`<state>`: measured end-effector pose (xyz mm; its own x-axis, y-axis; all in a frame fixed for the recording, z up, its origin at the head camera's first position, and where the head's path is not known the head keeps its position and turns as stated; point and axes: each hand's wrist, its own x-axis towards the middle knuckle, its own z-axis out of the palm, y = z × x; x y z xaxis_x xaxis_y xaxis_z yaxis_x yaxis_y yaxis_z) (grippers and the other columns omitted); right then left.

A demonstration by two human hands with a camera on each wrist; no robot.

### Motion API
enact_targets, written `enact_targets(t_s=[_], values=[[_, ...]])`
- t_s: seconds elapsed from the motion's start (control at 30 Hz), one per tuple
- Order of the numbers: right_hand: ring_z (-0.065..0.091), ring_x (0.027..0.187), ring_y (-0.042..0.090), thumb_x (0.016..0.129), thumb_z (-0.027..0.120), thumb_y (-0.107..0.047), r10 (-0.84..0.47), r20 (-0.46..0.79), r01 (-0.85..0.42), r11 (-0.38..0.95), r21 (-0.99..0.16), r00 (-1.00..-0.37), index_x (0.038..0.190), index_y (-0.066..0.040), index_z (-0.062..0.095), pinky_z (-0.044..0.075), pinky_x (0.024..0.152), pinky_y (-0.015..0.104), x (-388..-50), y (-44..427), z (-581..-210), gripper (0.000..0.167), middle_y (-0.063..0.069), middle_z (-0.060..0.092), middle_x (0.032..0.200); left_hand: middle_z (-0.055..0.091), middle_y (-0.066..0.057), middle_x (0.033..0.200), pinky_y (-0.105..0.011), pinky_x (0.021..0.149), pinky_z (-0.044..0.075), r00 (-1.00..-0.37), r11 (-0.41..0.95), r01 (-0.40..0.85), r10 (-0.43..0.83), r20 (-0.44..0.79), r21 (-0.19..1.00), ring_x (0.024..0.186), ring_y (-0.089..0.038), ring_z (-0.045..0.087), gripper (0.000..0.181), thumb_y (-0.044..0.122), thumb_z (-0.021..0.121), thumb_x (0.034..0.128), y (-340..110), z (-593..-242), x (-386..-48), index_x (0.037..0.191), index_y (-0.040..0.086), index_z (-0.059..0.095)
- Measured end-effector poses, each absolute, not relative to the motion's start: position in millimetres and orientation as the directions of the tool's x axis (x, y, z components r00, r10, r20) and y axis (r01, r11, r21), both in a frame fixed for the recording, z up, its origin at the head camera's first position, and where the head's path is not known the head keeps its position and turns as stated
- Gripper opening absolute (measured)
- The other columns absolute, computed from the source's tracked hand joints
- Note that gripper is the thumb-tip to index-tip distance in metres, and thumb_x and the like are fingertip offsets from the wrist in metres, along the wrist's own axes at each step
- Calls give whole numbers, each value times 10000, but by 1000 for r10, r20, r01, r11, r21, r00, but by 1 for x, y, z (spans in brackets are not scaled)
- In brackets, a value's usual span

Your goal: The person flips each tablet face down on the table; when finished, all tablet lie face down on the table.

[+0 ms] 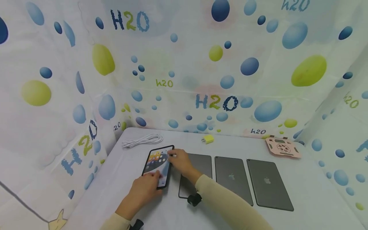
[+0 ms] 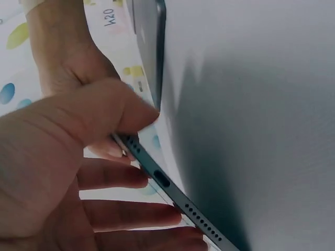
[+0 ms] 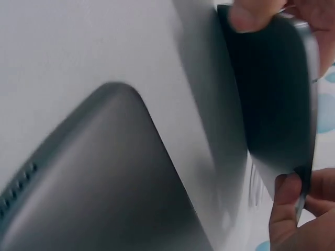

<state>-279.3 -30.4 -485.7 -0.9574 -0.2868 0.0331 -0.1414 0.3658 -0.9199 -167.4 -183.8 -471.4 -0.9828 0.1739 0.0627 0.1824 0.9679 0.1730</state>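
Observation:
A tablet (image 1: pixel 157 161) with its screen lit and app icons showing is raised and tilted off the white table. My left hand (image 1: pixel 145 185) grips its near end, fingers over the screen side and thumb at the back. In the left wrist view this end of the tablet (image 2: pixel 180 200) shows a charging port and speaker holes beside my left hand (image 2: pixel 47 151). At the far right edge, my right hand (image 1: pixel 181 161) pinches the tablet. The right wrist view shows the dark back of the tablet (image 3: pixel 272 99), with the thumb of my right hand (image 3: pixel 309 219) against it.
Three grey tablets lie face down to the right: one (image 1: pixel 201 163) partly under my right arm, a middle one (image 1: pixel 230 169) and a right one (image 1: pixel 270 188). Behind are a coiled white cable (image 1: pixel 143 140), a yellow plug adapter (image 1: pixel 208 139) and a pink panel-like object (image 1: pixel 283 147).

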Motion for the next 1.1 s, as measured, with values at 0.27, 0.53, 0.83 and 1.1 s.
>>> enact_targets(t_s=[0.27,0.53,0.83,1.1], values=[[603,1267,297,1056,514,-363,-450,146,-387,508,-769,-881,1426,-103,605,534,990,435,-279,-32,-476,462,162,470,1546,717,-212,1112,-454,498,532,-960,966,228,202,196,119,688,-367,701,560,128,806,791,-186,-465,-155,1291,-41,615],[268,1522,346,1069,353,-568,-603,145,-482,444,-756,-784,1615,-217,310,296,1191,558,-279,-34,-467,651,160,90,1701,717,-255,1148,-413,539,559,-959,930,222,155,236,292,759,-333,738,524,8,685,886,-195,-458,-150,1380,-100,545],[197,1558,248,1055,476,-506,-658,147,-501,389,-773,-738,1639,-268,219,287,1201,538,-284,-31,-470,681,27,155,1710,667,-229,1086,-290,646,585,-998,421,7,-55,33,907,888,-254,684,567,26,493,999,-208,-449,-153,1551,12,363],[487,1390,326,995,642,-220,-463,129,-403,561,-723,-877,1470,-37,519,411,1126,497,-287,-25,-484,524,152,541,1480,511,-233,1417,-372,830,604,-986,-313,-133,-57,-158,940,1128,-266,684,618,7,464,1024,-220,-465,-157,1583,124,230]])
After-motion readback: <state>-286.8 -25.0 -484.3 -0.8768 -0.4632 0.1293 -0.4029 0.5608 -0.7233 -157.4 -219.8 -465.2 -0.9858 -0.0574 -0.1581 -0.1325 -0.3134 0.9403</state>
